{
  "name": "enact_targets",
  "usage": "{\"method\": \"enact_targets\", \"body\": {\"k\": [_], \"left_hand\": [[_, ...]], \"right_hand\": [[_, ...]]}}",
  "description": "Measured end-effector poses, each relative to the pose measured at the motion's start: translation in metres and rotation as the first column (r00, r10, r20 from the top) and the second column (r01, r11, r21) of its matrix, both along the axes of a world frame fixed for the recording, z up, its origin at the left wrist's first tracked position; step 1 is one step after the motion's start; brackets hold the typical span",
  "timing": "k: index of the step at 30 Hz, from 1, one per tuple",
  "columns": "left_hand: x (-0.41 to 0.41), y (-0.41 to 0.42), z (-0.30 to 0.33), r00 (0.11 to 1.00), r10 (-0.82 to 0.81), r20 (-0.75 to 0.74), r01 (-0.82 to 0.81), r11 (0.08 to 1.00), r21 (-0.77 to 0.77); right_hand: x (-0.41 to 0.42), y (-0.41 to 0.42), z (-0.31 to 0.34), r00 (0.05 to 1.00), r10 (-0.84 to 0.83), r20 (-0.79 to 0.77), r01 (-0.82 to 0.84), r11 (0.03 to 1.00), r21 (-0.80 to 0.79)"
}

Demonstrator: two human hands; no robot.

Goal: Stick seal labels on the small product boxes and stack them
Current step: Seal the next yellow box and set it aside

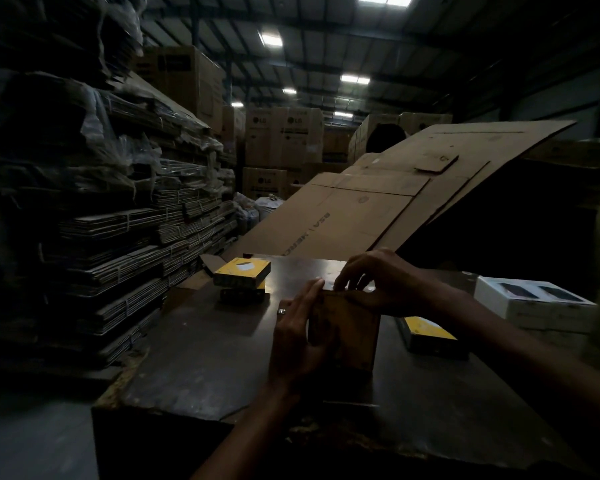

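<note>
Left of the upright yellow box [347,327] mid-bench [201,358]: flattened cartons [118,237], two stacked yellow boxes [242,277]. Left hand [300,336] grips its side; right hand [371,280] pinches its top edge. Right: flat yellow box [430,332], white box [534,301].

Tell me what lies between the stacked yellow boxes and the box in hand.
Only bare dark tabletop lies between the stack and the held box, per the head view.

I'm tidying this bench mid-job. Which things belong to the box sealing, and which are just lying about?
In the job: upright box held by left hand and right hand; stacked yellow boxes; yellow box lying at right.

Lying about: white carton; big cardboard sheet; bundled flat cardboard.
</note>
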State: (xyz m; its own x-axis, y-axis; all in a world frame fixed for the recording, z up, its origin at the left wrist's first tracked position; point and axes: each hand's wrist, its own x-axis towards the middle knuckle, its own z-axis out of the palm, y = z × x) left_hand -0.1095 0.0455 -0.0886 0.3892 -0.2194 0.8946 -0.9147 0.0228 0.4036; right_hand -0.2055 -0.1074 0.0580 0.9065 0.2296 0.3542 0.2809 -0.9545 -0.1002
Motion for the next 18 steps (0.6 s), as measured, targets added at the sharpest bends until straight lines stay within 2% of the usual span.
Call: {"method": "enact_targets", "body": {"k": [6,13,18], "left_hand": [[-0.002,0.000,0.001,1.000,-0.001,-0.020,0.001,1.000,-0.002],[-0.001,0.000,0.002,1.000,0.005,-0.024,-0.005,1.000,-0.005],[0.001,-0.001,0.001,1.000,-0.003,-0.025,0.004,1.000,0.009]], "right_hand": [[0.008,0.005,0.005,1.000,0.003,-0.014,-0.005,0.990,-0.142],[0.011,0.005,0.000,0.998,-0.045,-0.038,0.037,0.979,-0.200],[0.013,0.010,0.011,0.988,-0.083,-0.127,0.053,0.974,-0.222]]}}
